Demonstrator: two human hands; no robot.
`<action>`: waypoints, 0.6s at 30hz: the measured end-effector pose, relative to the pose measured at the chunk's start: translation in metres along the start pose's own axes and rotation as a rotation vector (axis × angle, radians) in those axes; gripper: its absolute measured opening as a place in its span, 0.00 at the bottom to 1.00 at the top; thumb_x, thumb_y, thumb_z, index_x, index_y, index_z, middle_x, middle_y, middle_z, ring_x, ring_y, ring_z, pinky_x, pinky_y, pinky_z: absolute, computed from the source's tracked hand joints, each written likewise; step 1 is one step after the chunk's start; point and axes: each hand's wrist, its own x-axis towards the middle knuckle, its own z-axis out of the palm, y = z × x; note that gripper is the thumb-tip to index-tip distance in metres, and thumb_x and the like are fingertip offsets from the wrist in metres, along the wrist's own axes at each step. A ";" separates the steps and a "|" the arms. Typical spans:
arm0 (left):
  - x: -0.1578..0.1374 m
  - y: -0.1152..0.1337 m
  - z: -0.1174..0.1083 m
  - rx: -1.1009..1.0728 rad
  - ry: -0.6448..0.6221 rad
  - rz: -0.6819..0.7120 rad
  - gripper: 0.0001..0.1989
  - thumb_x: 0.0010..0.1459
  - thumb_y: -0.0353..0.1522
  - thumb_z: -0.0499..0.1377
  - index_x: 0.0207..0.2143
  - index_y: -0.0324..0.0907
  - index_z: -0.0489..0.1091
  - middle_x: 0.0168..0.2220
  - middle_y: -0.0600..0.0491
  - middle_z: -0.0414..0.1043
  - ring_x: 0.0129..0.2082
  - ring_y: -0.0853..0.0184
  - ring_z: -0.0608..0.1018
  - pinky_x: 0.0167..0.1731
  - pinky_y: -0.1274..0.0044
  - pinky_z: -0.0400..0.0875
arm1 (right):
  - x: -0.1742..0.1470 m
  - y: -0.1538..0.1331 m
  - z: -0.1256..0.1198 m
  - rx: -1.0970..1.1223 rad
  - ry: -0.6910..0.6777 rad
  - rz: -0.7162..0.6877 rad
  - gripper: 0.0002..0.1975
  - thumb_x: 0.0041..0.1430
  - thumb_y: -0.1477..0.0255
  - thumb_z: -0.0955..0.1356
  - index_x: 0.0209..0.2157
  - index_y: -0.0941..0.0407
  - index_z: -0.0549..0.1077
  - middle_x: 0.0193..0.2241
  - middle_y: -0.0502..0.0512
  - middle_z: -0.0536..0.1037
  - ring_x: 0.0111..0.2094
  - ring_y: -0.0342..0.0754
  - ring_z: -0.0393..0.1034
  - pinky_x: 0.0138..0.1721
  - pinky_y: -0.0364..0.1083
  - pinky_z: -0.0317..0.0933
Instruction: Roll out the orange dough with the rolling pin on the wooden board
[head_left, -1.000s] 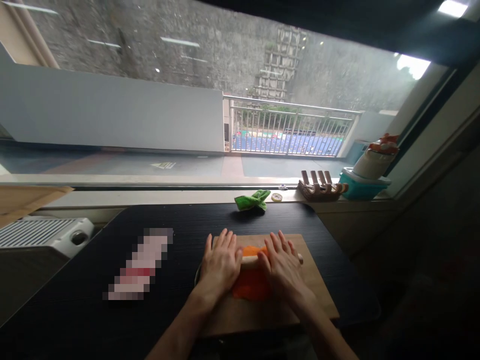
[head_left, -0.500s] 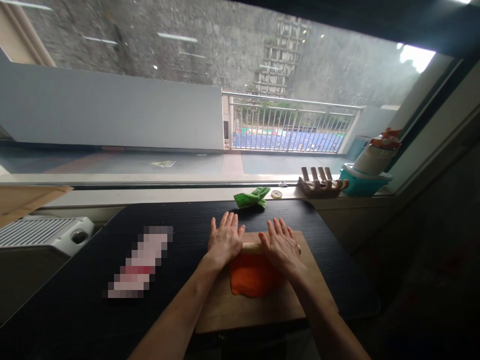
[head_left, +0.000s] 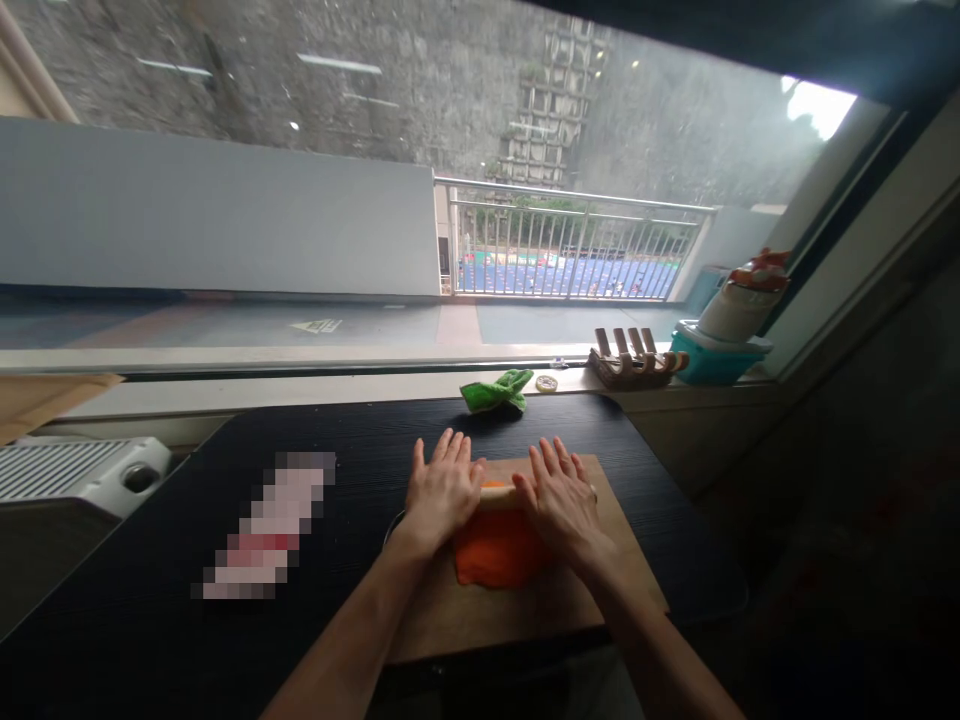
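Observation:
A flattened sheet of orange dough [head_left: 501, 552] lies on a wooden board [head_left: 442, 630]. Across its far part rests a pale rolling pin [head_left: 498, 495], with a thin orange strip showing beyond it. My left hand [head_left: 444, 490] presses flat on the pin's left end, palm down and fingers stretched forward. On the right end lies my right hand [head_left: 559, 497], also flat with fingers extended. Both palms hide the pin's ends; neither hand wraps round it.
A crumpled green cloth [head_left: 497, 391] lies at the table's far edge. On the sill stand a roll of tape [head_left: 547, 383], a brown rack [head_left: 634, 365] and a teal box [head_left: 712, 355] under a bottle [head_left: 742, 305]. A blurred-out item [head_left: 274, 530] lies left on the black table [head_left: 330, 620].
The rolling pin has come slightly back towards me under both hands, and orange dough now shows on its far side. The whole view has shifted a little.

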 end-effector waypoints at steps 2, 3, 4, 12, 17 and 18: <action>0.018 0.001 -0.003 -0.006 -0.003 -0.011 0.25 0.64 0.38 0.40 0.56 0.37 0.63 0.59 0.43 0.61 0.62 0.56 0.59 0.58 0.53 0.47 | 0.014 -0.002 -0.002 0.003 -0.026 0.041 0.29 0.66 0.58 0.52 0.58 0.64 0.61 0.61 0.63 0.57 0.64 0.56 0.42 0.61 0.55 0.40; 0.018 0.000 -0.003 -0.005 0.002 -0.002 0.24 0.64 0.38 0.40 0.55 0.37 0.63 0.58 0.43 0.62 0.62 0.56 0.59 0.58 0.53 0.47 | 0.010 -0.003 -0.001 0.005 -0.023 0.039 0.29 0.66 0.59 0.53 0.58 0.64 0.61 0.61 0.63 0.57 0.64 0.56 0.43 0.61 0.55 0.41; 0.011 -0.001 -0.003 -0.004 0.007 0.014 0.24 0.64 0.38 0.40 0.55 0.37 0.64 0.58 0.43 0.63 0.62 0.57 0.59 0.59 0.54 0.47 | 0.000 -0.003 0.001 0.007 -0.005 0.026 0.29 0.66 0.58 0.53 0.58 0.63 0.61 0.61 0.62 0.57 0.64 0.56 0.43 0.61 0.54 0.41; -0.062 -0.006 0.007 -0.008 0.137 0.161 0.24 0.63 0.38 0.44 0.57 0.38 0.61 0.59 0.45 0.62 0.61 0.56 0.60 0.58 0.56 0.52 | -0.103 0.007 0.017 -0.069 0.307 -0.296 0.30 0.64 0.58 0.58 0.62 0.58 0.53 0.62 0.57 0.55 0.63 0.52 0.46 0.61 0.52 0.43; 0.020 0.018 0.008 -0.047 0.110 0.075 0.20 0.64 0.34 0.42 0.50 0.40 0.69 0.55 0.48 0.68 0.62 0.59 0.59 0.61 0.56 0.46 | -0.037 0.013 0.006 -0.013 0.116 -0.045 0.24 0.66 0.64 0.55 0.57 0.62 0.64 0.58 0.61 0.63 0.61 0.54 0.52 0.60 0.53 0.46; 0.034 0.023 0.007 -0.050 0.113 0.065 0.20 0.64 0.34 0.42 0.49 0.40 0.69 0.55 0.49 0.68 0.62 0.59 0.59 0.61 0.56 0.46 | -0.025 0.015 0.003 -0.002 0.092 -0.004 0.23 0.66 0.64 0.55 0.55 0.62 0.65 0.57 0.62 0.64 0.61 0.55 0.52 0.59 0.54 0.47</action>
